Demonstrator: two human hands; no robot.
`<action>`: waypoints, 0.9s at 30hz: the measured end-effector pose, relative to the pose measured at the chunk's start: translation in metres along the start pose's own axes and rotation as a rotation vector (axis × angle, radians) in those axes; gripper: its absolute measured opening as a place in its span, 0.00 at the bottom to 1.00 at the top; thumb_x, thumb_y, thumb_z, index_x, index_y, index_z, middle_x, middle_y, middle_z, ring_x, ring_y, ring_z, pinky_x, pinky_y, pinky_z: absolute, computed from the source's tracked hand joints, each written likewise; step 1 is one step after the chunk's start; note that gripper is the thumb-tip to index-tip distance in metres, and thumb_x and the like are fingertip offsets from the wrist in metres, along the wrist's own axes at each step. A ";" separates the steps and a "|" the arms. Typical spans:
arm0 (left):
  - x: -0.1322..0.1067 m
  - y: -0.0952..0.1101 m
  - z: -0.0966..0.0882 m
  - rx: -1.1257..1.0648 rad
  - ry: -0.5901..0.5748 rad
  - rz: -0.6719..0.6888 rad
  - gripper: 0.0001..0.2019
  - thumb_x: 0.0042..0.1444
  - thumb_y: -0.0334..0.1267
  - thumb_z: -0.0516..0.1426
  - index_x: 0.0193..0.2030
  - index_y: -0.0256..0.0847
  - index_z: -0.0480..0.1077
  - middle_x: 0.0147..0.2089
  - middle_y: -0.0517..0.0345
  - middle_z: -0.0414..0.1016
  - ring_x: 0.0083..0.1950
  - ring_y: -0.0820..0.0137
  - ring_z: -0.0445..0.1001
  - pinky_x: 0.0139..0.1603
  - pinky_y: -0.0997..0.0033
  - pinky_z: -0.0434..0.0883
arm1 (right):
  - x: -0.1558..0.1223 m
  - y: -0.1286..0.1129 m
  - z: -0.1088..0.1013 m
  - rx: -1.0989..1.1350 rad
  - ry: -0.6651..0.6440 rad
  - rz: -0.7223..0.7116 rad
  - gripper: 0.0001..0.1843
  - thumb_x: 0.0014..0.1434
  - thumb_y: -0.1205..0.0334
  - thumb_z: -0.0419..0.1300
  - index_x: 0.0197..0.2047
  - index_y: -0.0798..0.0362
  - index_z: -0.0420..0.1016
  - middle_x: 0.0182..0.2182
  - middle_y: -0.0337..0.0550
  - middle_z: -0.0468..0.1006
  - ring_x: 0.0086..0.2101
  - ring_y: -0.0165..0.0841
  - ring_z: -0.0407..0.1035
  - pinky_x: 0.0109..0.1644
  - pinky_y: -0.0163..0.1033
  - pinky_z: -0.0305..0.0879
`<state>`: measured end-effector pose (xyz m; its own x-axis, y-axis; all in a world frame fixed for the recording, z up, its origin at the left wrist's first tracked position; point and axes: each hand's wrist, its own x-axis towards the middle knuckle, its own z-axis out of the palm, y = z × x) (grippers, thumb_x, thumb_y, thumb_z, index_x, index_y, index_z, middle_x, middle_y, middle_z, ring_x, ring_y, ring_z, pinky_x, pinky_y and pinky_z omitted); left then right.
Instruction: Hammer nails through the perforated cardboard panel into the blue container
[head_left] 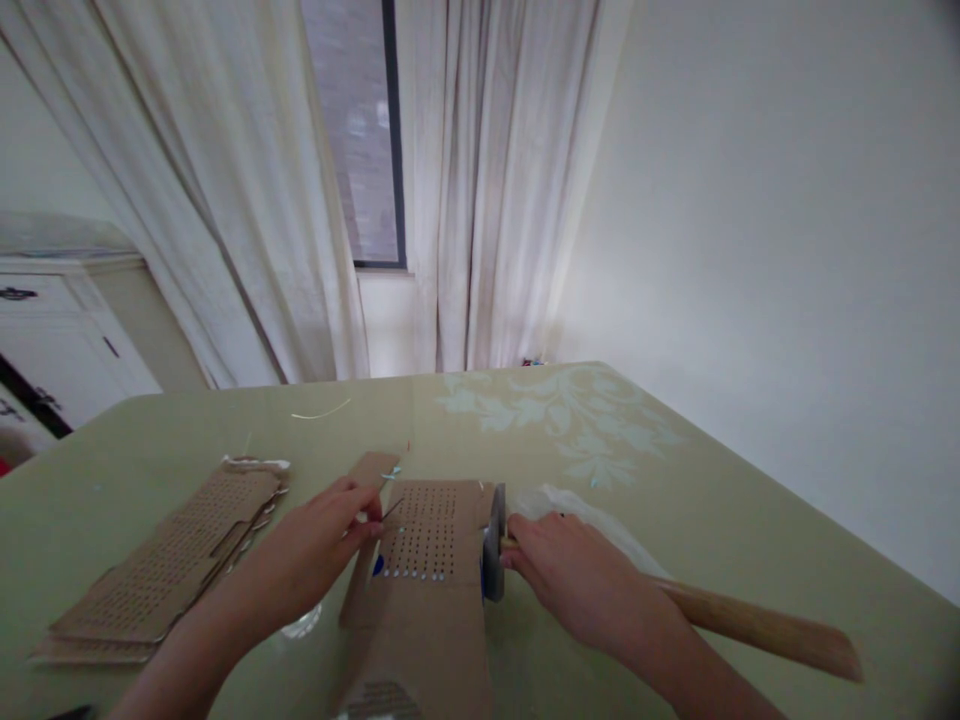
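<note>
A brown cardboard piece (427, 590) with rows of small punched holes lies in front of me on the pale green table (750, 520). My left hand (315, 550) is closed in a pinch on a thin dark nail or pin (391, 510) held over the holes at the cardboard's left side. My right hand (562, 580) is wrapped round a hammer close to its grey metal head (493, 545), which rests at the cardboard's right edge. The wooden handle (757, 625) sticks out to the right behind my wrist.
A stack of similar perforated cardboard pieces (165, 570) lies at the left. A clear plastic bag (585, 515) sits beyond the hammer. A thin white strand (322, 412) lies farther back. White curtains, a window and a cabinet stand behind the table.
</note>
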<state>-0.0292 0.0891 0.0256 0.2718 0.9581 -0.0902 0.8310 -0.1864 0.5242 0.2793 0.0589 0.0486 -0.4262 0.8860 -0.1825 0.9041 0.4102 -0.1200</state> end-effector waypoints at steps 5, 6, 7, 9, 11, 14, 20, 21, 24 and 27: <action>0.000 -0.004 0.003 -0.105 0.003 -0.011 0.15 0.64 0.51 0.52 0.38 0.46 0.74 0.45 0.50 0.81 0.45 0.53 0.81 0.48 0.56 0.75 | 0.003 0.001 0.001 0.002 0.007 -0.002 0.11 0.78 0.59 0.62 0.52 0.54 0.84 0.46 0.55 0.90 0.47 0.53 0.85 0.43 0.45 0.71; 0.000 -0.004 0.003 -0.121 0.008 -0.014 0.15 0.64 0.52 0.53 0.38 0.46 0.74 0.45 0.50 0.81 0.45 0.53 0.81 0.48 0.56 0.76 | 0.003 0.001 0.001 0.000 0.010 0.000 0.11 0.78 0.58 0.62 0.52 0.55 0.84 0.46 0.56 0.90 0.47 0.54 0.85 0.43 0.45 0.71; 0.000 -0.004 0.003 -0.140 0.011 -0.017 0.15 0.63 0.52 0.53 0.38 0.46 0.74 0.44 0.50 0.81 0.45 0.53 0.82 0.47 0.56 0.77 | 0.003 0.001 0.001 -0.002 0.012 0.003 0.11 0.78 0.58 0.62 0.52 0.55 0.83 0.46 0.56 0.90 0.47 0.54 0.85 0.43 0.45 0.70; 0.000 -0.003 0.002 -0.187 0.005 -0.022 0.14 0.63 0.52 0.54 0.37 0.46 0.73 0.42 0.51 0.82 0.44 0.53 0.82 0.45 0.57 0.79 | 0.002 0.001 -0.001 -0.005 0.012 0.009 0.10 0.78 0.59 0.63 0.53 0.55 0.83 0.45 0.56 0.90 0.46 0.53 0.85 0.42 0.45 0.70; -0.001 -0.003 0.002 -0.234 -0.015 -0.016 0.14 0.63 0.52 0.54 0.36 0.46 0.72 0.39 0.53 0.82 0.42 0.55 0.83 0.43 0.58 0.80 | 0.001 0.001 -0.002 -0.006 0.010 0.014 0.09 0.78 0.59 0.63 0.52 0.55 0.82 0.45 0.55 0.90 0.46 0.53 0.85 0.42 0.44 0.69; 0.000 -0.005 0.001 -0.291 -0.040 0.014 0.15 0.65 0.53 0.54 0.36 0.46 0.72 0.38 0.55 0.82 0.42 0.57 0.83 0.44 0.60 0.81 | 0.000 0.002 -0.006 -0.010 0.011 0.034 0.09 0.78 0.59 0.63 0.51 0.55 0.82 0.45 0.55 0.90 0.46 0.53 0.85 0.43 0.45 0.69; 0.005 -0.004 0.001 -0.355 -0.015 0.033 0.17 0.65 0.55 0.56 0.37 0.45 0.74 0.37 0.56 0.80 0.42 0.57 0.80 0.43 0.60 0.80 | -0.004 0.005 -0.014 -0.011 0.020 0.062 0.12 0.81 0.59 0.58 0.53 0.56 0.82 0.45 0.57 0.89 0.46 0.53 0.84 0.43 0.47 0.69; 0.006 -0.003 0.001 -0.362 -0.019 0.031 0.17 0.65 0.56 0.56 0.37 0.44 0.74 0.36 0.56 0.79 0.41 0.58 0.80 0.42 0.60 0.80 | -0.005 0.005 -0.015 -0.008 0.021 0.060 0.13 0.81 0.58 0.58 0.52 0.55 0.82 0.46 0.56 0.89 0.46 0.53 0.84 0.43 0.47 0.69; 0.009 -0.003 0.003 -0.389 -0.018 0.022 0.18 0.63 0.56 0.57 0.36 0.44 0.74 0.36 0.57 0.79 0.41 0.58 0.79 0.42 0.61 0.80 | -0.007 0.006 -0.017 0.006 0.027 0.055 0.14 0.81 0.57 0.57 0.51 0.55 0.82 0.45 0.55 0.88 0.46 0.51 0.84 0.44 0.46 0.69; 0.010 -0.002 0.004 -0.418 0.004 0.005 0.18 0.62 0.57 0.58 0.37 0.44 0.74 0.35 0.57 0.78 0.40 0.59 0.79 0.39 0.62 0.80 | -0.007 0.007 -0.017 0.020 0.042 0.056 0.14 0.82 0.56 0.56 0.51 0.54 0.81 0.44 0.53 0.88 0.46 0.50 0.83 0.45 0.45 0.68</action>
<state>-0.0267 0.0983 0.0202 0.2728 0.9584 -0.0841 0.5607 -0.0873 0.8234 0.2891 0.0598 0.0659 -0.3729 0.9159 -0.1485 0.9255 0.3556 -0.1307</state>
